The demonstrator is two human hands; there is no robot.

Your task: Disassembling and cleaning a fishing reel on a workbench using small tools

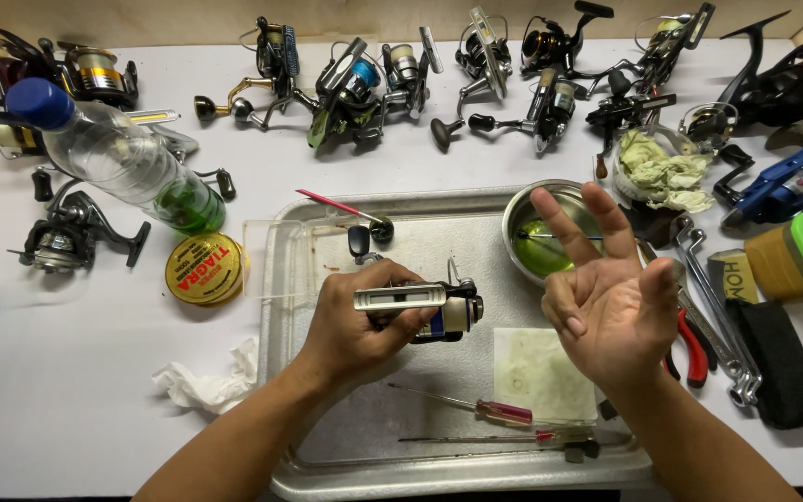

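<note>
My left hand (357, 327) grips a silver and blue fishing reel (434, 310) over the metal tray (283, 279), its flat silver part pointing right. My right hand (606, 297) is raised to the right of the reel, palm up, fingers spread and partly curled, holding nothing. It hovers in front of a small steel bowl (524, 209) with green liquid in it. Two thin screwdrivers (490, 409) lie on the tray below the reel, beside a stained paper square (539, 372).
Several fishing reels (364, 88) line the back of the white table. A tilted plastic bottle (118, 153) with green liquid and a yellow round tin (204, 268) lie left. Red-handled pliers (694, 349), a wrench (713, 311), a rag bowl (666, 167) and a black pouch (787, 367) sit right.
</note>
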